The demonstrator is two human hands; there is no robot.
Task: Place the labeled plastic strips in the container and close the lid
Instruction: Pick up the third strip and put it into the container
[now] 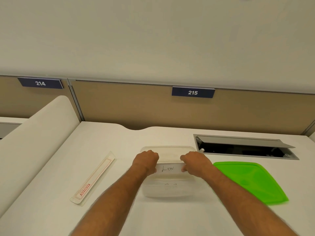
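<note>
Over the clear plastic container (168,174) at the middle of the white table (105,142), a white strip (168,169) lettered "LION" is held level by both ends. Left hand (147,161) and right hand (196,163) each pinch one end, fingers (184,169) curled narrowly about the strip's short edges; the strip lies across the container's open mouth, between its near and far rims. Through the cloudy near wall a second lettered strip (170,185) shows dimly on the container floor; its writing is too faint to read.

Handling, as judged: the strip looks thin, light and somewhat springy, so an end grip keeps it flat and the label unsmudged, though it may bow if the hands close inward. Its smooth face is probably slippery; pinching the edges rather than the face should serve best. The container appears light and may slide on the table when pressed.

Right of the container, lying flat on the table, is the green lid (250,181), flexible in appearance and best taken at a corner or rim. Left lies a long clear sleeve (93,178) with red printing. At far right is an open cable hatch (245,147) in the table.
</note>
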